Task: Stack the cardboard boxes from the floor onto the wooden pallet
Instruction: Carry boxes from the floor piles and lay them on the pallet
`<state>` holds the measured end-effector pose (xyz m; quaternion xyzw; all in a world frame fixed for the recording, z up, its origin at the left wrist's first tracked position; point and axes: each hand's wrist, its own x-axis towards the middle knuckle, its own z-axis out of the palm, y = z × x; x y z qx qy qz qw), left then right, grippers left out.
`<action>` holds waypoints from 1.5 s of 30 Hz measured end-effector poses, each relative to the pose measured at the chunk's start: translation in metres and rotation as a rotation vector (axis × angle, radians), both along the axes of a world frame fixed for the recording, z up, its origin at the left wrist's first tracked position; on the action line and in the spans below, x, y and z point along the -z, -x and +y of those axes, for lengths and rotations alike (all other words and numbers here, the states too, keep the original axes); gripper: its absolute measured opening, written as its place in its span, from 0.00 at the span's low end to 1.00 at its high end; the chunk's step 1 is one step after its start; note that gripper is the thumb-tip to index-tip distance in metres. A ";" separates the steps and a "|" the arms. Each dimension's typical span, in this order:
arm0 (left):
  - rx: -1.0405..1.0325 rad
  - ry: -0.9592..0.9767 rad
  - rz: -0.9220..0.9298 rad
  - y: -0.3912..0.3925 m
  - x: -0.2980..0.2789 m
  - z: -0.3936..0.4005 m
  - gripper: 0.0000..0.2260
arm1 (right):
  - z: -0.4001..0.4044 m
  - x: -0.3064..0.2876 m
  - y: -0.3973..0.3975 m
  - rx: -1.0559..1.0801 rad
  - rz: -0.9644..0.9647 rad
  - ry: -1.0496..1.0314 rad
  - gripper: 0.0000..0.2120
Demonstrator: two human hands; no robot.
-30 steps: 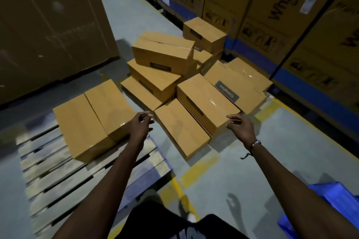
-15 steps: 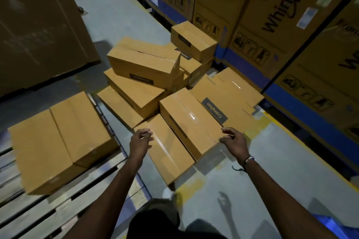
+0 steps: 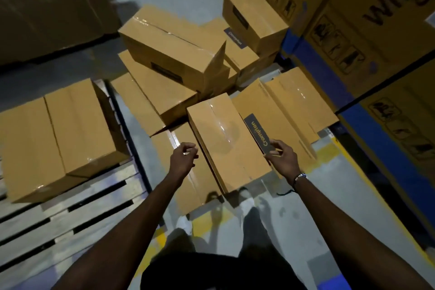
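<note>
A heap of several brown cardboard boxes lies on the grey floor ahead of me. The nearest box, taped along its top, sits directly between my hands. My right hand touches its right edge beside a dark label. My left hand hovers at its left side with fingers loosely curled, holding nothing. A flatter box lies under my left hand. The wooden pallet is at lower left and carries two boxes side by side.
Tall appliance cartons with a blue base band line the right side. A large dark carton stands at upper left. Yellow floor markings run past the heap. My feet are just below the nearest box.
I have stepped closer and leaned over the heap. Both hands moved forward to the sides of the nearest box; the right hand now touches its edge.
</note>
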<state>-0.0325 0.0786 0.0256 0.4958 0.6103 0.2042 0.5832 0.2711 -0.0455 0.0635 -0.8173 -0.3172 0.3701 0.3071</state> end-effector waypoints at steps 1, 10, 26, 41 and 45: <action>-0.014 -0.003 0.024 -0.012 0.006 0.003 0.08 | 0.011 0.010 -0.015 -0.027 0.008 0.013 0.23; -0.162 0.023 0.180 -0.100 0.120 0.045 0.10 | 0.103 0.135 -0.106 -0.203 0.079 0.128 0.27; -0.028 -0.106 0.382 -0.140 0.377 0.080 0.38 | 0.154 0.374 -0.125 -0.332 0.039 0.004 0.33; 0.055 -0.140 0.333 -0.106 0.381 0.077 0.40 | 0.161 0.398 -0.118 -0.438 0.057 0.025 0.35; -0.005 -0.089 0.303 -0.103 0.388 0.075 0.40 | 0.168 0.401 -0.106 -0.453 0.140 0.058 0.36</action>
